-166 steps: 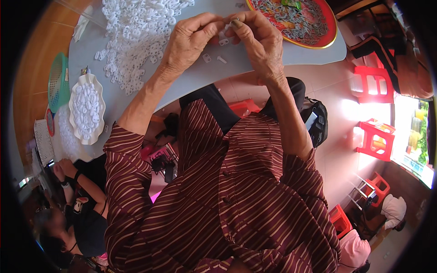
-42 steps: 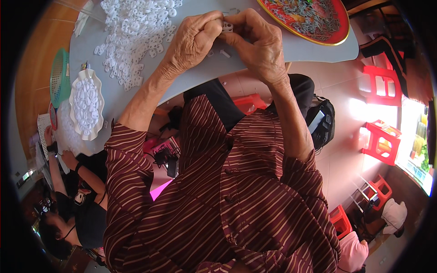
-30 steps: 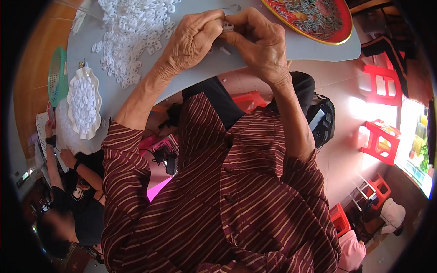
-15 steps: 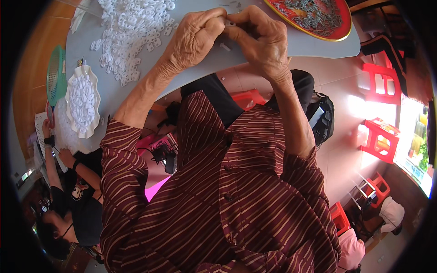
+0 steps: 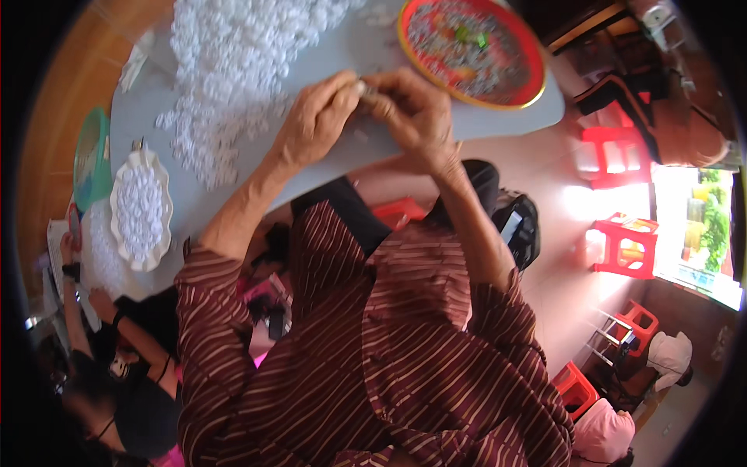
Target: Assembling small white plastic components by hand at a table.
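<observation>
Above the near edge of the grey table [image 5: 334, 167], my left hand [image 5: 317, 117] and my right hand [image 5: 414, 110] meet fingertip to fingertip. Both are closed in a pinch. Something small sits between the fingers, but blur and the fingers keep me from making it out. A wide heap of small white plastic pieces [image 5: 233, 54] spreads over the table beyond my left hand. Farther off on the right lies a red tray with a gold rim [image 5: 535, 62], holding many small grey metal pieces and a bit of green.
On the left stands a scalloped white dish [image 5: 117, 206] of white pieces, with a green basket [image 5: 93, 159] beside it. A co-worker's arms [image 5: 136, 319] reach in at lower left. Red stools [image 5: 626, 245] stand on the floor to the right, near a black bag [image 5: 520, 233].
The whole view has shifted, so the table and tray show lower, with more of the tray in sight. My hands stay together in the same pinch.
</observation>
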{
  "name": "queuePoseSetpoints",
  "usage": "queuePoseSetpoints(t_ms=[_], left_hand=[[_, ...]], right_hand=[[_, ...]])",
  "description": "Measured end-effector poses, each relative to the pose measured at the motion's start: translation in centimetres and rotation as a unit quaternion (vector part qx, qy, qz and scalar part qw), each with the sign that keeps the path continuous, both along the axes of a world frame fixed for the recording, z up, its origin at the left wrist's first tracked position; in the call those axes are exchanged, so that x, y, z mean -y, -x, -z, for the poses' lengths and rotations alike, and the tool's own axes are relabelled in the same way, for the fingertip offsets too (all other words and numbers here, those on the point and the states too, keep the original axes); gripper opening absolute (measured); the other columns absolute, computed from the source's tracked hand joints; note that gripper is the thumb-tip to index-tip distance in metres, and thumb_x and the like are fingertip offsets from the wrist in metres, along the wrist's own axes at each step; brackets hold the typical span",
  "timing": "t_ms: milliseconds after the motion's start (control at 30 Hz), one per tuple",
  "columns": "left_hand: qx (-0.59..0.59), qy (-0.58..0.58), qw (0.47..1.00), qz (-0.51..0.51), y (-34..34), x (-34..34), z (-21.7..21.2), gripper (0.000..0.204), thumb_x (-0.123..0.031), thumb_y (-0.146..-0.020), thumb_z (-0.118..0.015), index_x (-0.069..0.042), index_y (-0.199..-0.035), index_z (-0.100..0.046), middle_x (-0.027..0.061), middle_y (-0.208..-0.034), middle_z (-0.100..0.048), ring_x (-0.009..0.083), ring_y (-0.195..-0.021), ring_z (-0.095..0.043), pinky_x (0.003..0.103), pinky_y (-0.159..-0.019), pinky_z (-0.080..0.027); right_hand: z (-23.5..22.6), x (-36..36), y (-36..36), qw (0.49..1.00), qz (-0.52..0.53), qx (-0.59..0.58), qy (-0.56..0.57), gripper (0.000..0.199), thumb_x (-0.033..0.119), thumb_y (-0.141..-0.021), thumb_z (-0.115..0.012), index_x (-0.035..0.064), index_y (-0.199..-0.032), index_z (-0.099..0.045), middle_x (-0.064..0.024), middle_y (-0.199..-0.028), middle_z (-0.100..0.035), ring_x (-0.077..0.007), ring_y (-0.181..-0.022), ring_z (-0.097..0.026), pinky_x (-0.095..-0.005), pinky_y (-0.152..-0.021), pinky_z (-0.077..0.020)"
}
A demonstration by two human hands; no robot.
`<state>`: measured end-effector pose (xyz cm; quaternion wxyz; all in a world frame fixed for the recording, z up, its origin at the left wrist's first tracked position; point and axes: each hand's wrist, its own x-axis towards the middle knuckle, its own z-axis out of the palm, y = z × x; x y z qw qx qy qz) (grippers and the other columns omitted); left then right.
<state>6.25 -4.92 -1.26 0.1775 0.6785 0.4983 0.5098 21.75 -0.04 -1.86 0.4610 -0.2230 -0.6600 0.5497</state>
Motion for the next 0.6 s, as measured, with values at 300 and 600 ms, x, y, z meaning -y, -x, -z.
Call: queuePoseSetpoints(t_ms=[300,600], left_hand=[[0.265,0.094,0.96,0.0,0.4,0.2,-0.5,0.037,-0.027,-0.095,-0.042,-0.003,-0.068,-0.049,0.0011,-0.058,-0.043,0.0105,-0.059,-0.044,0.026,-0.057,-0.038],[0.325,0.114,0.938,-0.036,1.7,-1.5,-1.7,0.04,-0.028,-0.093,-0.046,-0.003,-0.062,-0.045,0.0035,-0.057,-0.043,0.0144,-0.062,-0.049,0.028,-0.063,-0.042]], right_hand=[[-5.9,-6.3,0.9,0.999,0.02,0.003,-0.028,0.019,0.014,-0.086,-0.062,-0.0032,-0.095,-0.062,-0.0035,-0.072,-0.063,-0.0076,-0.062,-0.057,-0.0218,-0.056,-0.047],[-9.6,-18.2,1.7,0.973,0.136,0.162,-0.092,0.023,0.016,-0.087,-0.053,-0.0022,-0.093,-0.065,-0.0068,-0.073,-0.063,-0.0108,-0.058,-0.054,-0.0251,-0.052,-0.0464]])
